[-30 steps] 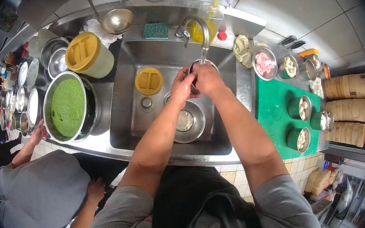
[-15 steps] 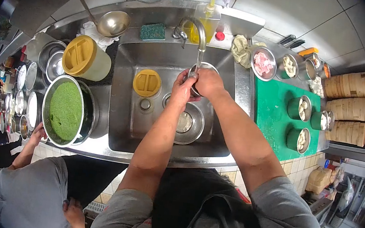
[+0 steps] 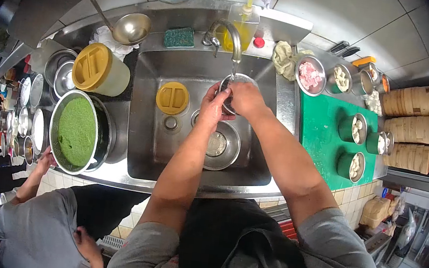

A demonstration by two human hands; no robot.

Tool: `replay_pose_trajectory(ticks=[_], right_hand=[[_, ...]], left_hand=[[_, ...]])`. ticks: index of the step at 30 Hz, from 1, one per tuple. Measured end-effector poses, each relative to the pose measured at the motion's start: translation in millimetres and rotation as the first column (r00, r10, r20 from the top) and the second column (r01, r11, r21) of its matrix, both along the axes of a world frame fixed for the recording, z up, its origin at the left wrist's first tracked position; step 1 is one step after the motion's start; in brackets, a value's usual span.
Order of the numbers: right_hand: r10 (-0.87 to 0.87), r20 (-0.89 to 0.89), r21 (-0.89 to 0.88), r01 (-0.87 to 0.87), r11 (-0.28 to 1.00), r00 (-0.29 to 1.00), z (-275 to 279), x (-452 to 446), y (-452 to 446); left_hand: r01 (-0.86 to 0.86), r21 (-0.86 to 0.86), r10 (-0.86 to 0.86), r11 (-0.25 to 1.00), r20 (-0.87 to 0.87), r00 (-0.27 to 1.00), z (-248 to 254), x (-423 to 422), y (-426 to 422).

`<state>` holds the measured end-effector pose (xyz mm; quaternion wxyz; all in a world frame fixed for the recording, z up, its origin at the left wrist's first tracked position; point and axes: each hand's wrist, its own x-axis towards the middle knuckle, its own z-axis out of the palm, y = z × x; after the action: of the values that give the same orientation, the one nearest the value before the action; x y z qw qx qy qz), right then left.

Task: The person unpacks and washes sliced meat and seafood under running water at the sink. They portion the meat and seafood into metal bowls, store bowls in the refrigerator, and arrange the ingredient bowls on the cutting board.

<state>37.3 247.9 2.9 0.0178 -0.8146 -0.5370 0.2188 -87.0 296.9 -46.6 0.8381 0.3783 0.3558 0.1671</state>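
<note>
Water [image 3: 234, 70] falls from a curved tap [image 3: 233, 28] into a metal bowl [image 3: 243, 78] held between a person's two hands above a steel sink [image 3: 141, 147]; the bowl sits at the far ends of both forearms, straight ahead of the body and just below the spout, right of the sink's middle. The left hand [image 3: 214, 105] grips its left side, thumb toward the rim and fingers curled round and under; the right hand [image 3: 246, 98] bends over the mouth from the right, its fingertips hidden, so whether they pinch anything or press the inner wall cannot be told. Neither hand is the nearer; both are at the bowl, one at its side, the other at its opening; its round rim gives no clear long axis, and its mouth faces up toward the tap, though the exact tilt is hard to judge behind the knuckles. Nearer the body, a wide metal strainer [image 3: 229, 154] rests in the sink below the wrists; a container with a yellow lid [image 3: 172, 98] stands to the left, well apart from the left hand; on the table [image 3: 288, 102] to the right lies a green board [image 3: 321, 141] with steel cups, out past the right forearm.
</note>
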Motion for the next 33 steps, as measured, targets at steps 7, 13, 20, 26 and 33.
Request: replay_pose_trajectory(ticks=[7, 13, 20, 26, 33], right_hand=[[0.044, -0.052, 0.228, -0.031, 0.973, 0.998, -8, -8, -4], [0.098, -0.043, -0.017, -0.099, 0.995, 0.994, -29, 0, 2], [-0.092, -0.041, 0.056, 0.095, 0.994, 0.995, -29, 6, 7], [0.026, -0.345, 0.303, 0.085, 0.949, 0.938, 2, 13, -5], [-0.483, -0.744, -0.043, 0.688, 0.725, 0.462, 12, 19, -35]], left_hand=[[-0.034, 0.019, 0.034, 0.999, -0.018, 0.999, 0, -2, 5], [-0.084, 0.052, 0.084, 0.995, 0.01, 0.996, -13, 0, -2], [-0.01, -0.042, 0.008, 0.999, -0.036, 0.999, -21, -4, 3], [-0.002, -0.025, 0.002, 1.0, 0.0, 1.0, -18, -11, 10], [0.012, -0.109, -0.003, 0.994, 0.083, 0.997, -20, -22, 15]])
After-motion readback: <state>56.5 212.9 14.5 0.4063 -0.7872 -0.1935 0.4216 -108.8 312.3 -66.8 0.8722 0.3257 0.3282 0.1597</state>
